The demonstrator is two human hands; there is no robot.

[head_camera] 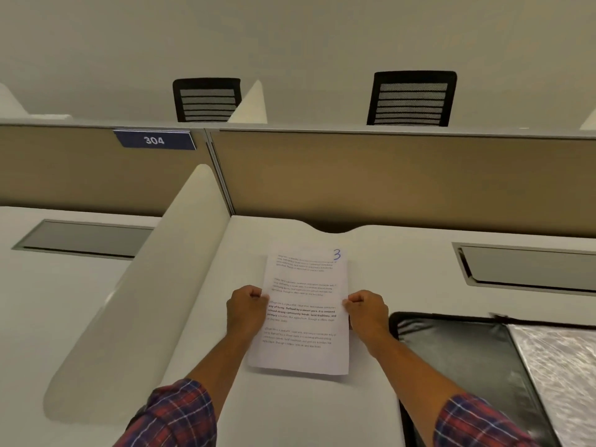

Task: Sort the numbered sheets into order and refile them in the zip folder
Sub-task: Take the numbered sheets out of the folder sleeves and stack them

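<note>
L hand (246, 309) & R hand (367, 312) pinch sheet "3" (303, 317) edges, frame ctr. White desk (290, 411); zip folder (477, 356) lower right; tan partition (387, 175) behind.

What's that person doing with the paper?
A person holds a printed paper over a white desk. The left hand pinches its left edge and the right hand pinches its right edge. A blue number 3 is written in its top corner. Whether more sheets lie under it cannot be told. A black zip folder lies on the desk to the right and looks open.
</note>
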